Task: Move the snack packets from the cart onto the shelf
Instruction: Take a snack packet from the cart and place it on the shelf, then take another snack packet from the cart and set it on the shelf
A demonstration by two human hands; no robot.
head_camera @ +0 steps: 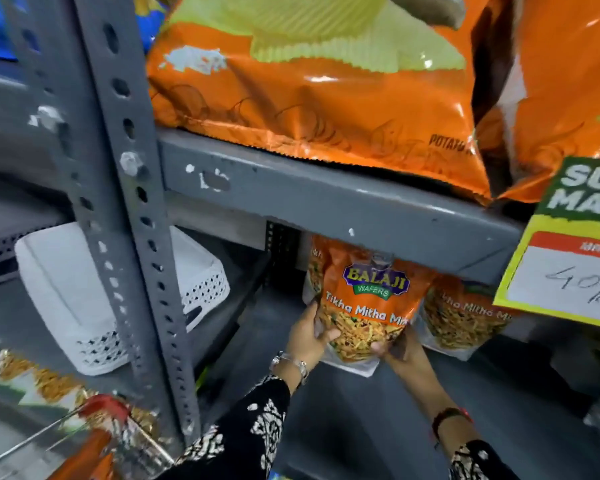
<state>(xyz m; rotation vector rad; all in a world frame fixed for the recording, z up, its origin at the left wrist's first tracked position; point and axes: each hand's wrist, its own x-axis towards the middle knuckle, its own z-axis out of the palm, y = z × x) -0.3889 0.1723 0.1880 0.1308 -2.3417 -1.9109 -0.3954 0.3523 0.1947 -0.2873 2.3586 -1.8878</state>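
An orange Tikha Mitha Mix snack packet [371, 303] stands upright on the lower grey shelf [378, 427], under the upper shelf's front lip. My left hand [310, 336] grips its lower left edge and my right hand [400, 344] grips its lower right corner. A second packet of the same kind [464, 320] stands just to its right, and part of another shows behind it at the left. More packets [49, 386] lie in the wire cart at the bottom left, blurred.
Large orange potato chip bags [309, 98] fill the upper shelf [326, 199]. A perforated grey upright post [129, 220] stands left of my hands. A white perforated basket [84, 299] lies behind it. A yellow price tag [565, 265] hangs at the right.
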